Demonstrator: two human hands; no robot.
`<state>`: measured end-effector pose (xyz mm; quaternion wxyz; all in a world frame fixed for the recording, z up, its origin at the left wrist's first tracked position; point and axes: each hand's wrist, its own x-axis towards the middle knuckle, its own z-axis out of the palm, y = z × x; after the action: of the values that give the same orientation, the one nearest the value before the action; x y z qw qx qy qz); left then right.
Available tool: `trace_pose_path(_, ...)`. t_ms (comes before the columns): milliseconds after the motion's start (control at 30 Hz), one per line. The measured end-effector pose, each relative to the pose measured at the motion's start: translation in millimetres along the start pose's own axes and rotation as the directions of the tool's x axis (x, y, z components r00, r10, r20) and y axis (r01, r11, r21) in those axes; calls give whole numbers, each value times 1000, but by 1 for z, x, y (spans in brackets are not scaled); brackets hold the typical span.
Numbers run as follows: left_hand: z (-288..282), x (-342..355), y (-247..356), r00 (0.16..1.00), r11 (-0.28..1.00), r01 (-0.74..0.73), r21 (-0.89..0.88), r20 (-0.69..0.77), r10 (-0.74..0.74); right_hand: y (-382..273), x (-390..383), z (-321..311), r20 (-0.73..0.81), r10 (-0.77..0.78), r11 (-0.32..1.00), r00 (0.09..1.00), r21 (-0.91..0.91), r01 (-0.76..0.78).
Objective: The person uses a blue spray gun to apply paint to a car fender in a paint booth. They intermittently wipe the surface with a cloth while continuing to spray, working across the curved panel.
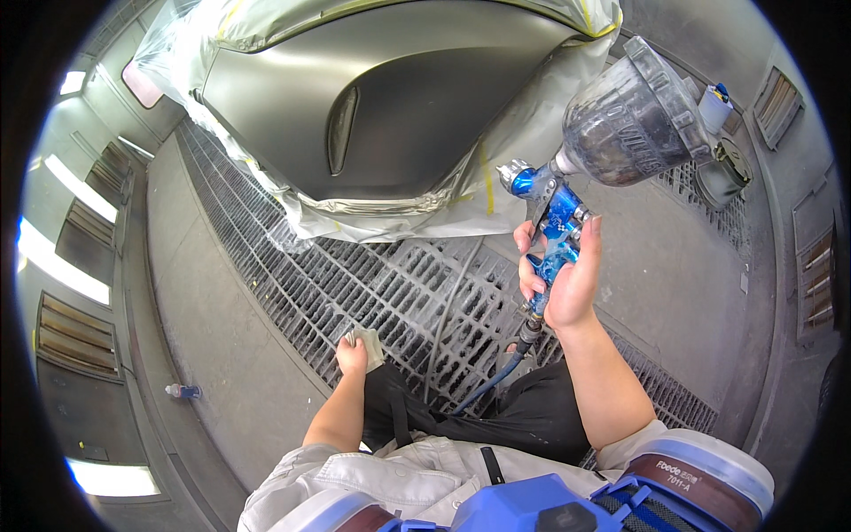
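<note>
My right hand [574, 288] is wrapped round the handle of a blue spray gun [557, 213], its fingers about the trigger. A large grey, paint-stained cup [631, 124] sits tilted on the gun, and the silver nozzle [511, 173] points left, toward the car panel. From the handle's base a dark blue air hose [487, 387] runs down past my legs. Low on the left, my left hand [352, 356] is closed on a folded pale cloth [372, 348]. Ahead stands a dark grey, matte car panel [412, 106] with a slim recess, apart from both hands.
Clear masking film [355, 223] with yellow tape surrounds the panel. Metal floor grating [417, 288] runs beneath me, with a cable across it. A small bottle [182, 390] lies at left; a round can [722, 173] and white container [714, 108] stand at right. My respirator [523, 505] crosses the lower edge.
</note>
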<state>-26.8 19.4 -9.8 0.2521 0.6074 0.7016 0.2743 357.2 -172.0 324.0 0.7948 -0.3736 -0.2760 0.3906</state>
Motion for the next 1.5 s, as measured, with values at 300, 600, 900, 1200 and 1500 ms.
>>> trace_pose_path(300,7,5,-10,1000,1000,-14,17,10,14,0,1,0,-9,15,1000,1000,-3,-15)
trace_pose_path(600,9,6,-8,989,840,64,538,78,-125,-1,0,0,11,10,1000,1000,16,-10)
trace_pose_path(900,8,2,5,960,766,-19,643,226,-166,-1,0,-1,24,30,1000,999,5,-30)
trace_pose_path(1200,12,5,-5,974,925,-15,380,216,-73,0,1,-3,14,25,1000,1000,13,-26)
trace_pose_path(1500,32,9,11,938,702,337,-627,285,-195,-3,-1,-3,-19,28,999,999,32,-28)
